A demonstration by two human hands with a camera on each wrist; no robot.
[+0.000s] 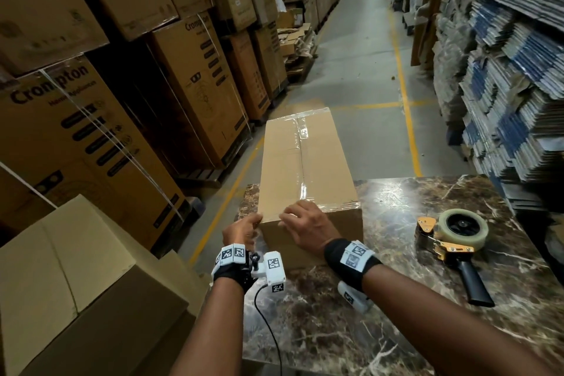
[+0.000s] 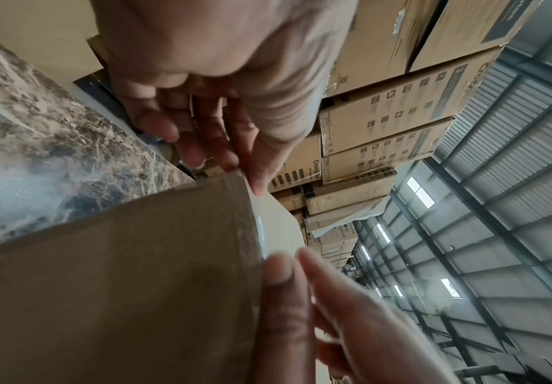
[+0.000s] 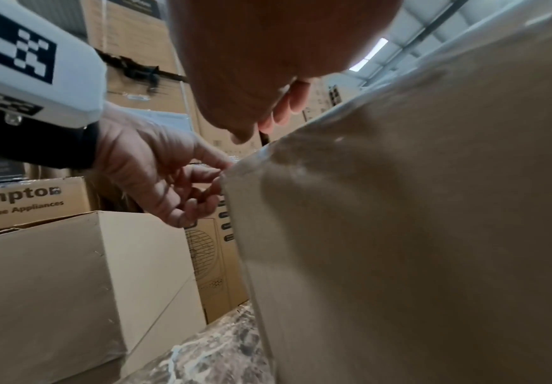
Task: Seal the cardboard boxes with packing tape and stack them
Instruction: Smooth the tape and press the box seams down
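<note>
A long plain cardboard box [image 1: 305, 162] lies on the marble table [image 1: 427, 299], its far end past the table's edge. Clear tape runs along its top seam and across its near top edge. My left hand [image 1: 244, 227] is at the near left top corner. In the right wrist view the left hand [image 3: 156, 169] pinches that taped corner with curled thumb and fingers. My right hand [image 1: 305, 223] rests on the near top edge beside it, fingers laid over the tape. A tape dispenser [image 1: 451, 235] with a black handle lies on the table to the right, untouched.
Plain closed boxes [image 1: 76, 253] are stacked low at my left, beside the table. Tall stacks of printed appliance cartons [image 1: 76, 119] line the left of the aisle. Piles of flattened cardboard [image 1: 503, 70] rise on the right. A concrete aisle [image 1: 360, 55] runs ahead.
</note>
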